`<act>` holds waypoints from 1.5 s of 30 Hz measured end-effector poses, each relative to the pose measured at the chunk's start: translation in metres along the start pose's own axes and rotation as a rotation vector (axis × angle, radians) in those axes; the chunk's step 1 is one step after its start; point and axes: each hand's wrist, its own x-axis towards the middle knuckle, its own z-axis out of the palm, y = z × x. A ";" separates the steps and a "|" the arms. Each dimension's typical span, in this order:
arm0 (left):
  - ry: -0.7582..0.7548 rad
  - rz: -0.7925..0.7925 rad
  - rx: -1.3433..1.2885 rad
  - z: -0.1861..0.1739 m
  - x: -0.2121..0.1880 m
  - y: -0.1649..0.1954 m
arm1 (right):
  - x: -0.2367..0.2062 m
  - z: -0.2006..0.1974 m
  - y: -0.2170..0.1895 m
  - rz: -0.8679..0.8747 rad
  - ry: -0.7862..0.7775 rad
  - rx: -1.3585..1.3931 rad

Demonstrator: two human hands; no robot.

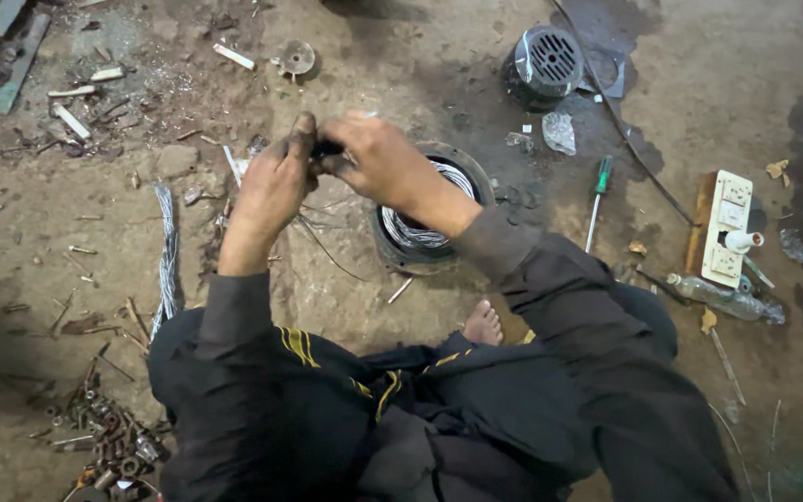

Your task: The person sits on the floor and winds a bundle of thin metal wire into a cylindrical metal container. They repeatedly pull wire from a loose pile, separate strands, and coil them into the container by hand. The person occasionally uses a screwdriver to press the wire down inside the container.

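I am looking straight down at a dirt floor [773, 84], sitting low with 1 bare foot [483, 325] tucked in front of me. My left hand [276, 181] and right hand [374, 158] meet just above the floor, both pinched on the same small dark piece [325, 147]; it is too hidden between the fingers for me to say what it is. Both hands are clenched on it, thumbs and fingertips pressing in from either side.

Just beside and partly under my right wrist sits the round stator housing [434, 209], lying flat with its open face up and a coil of silvery winding wire [420, 232] packed inside the bore. A few thin strands [322, 244] trail from under the hands toward the floor.

My judgement on handling: the housing looks like cast metal — heavy, rigid, best gripped by its outer rim. The wire is the opposite: light, springy, easy to kink, and likely sharp at cut ends, so I would take it in a bundle close to where it leaves the slots.

Around me: a loose bundle of pulled wire [167, 246] to the left, a green-handled screwdriver [598, 197] to the right, a slotted end cover [543, 63] further off, a switch-and-socket board [725, 228], and a heap of rusty bolts [109, 442] near my knee.
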 end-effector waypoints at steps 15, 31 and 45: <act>0.319 0.173 0.165 -0.010 0.002 -0.009 | -0.186 0.039 0.141 0.268 -0.345 -0.352; 0.510 0.264 0.317 -0.014 -0.001 -0.019 | -0.174 0.051 0.193 0.605 -0.291 -0.158; 0.603 0.361 0.278 -0.007 -0.015 0.008 | -0.177 0.059 0.197 0.573 -0.235 -0.224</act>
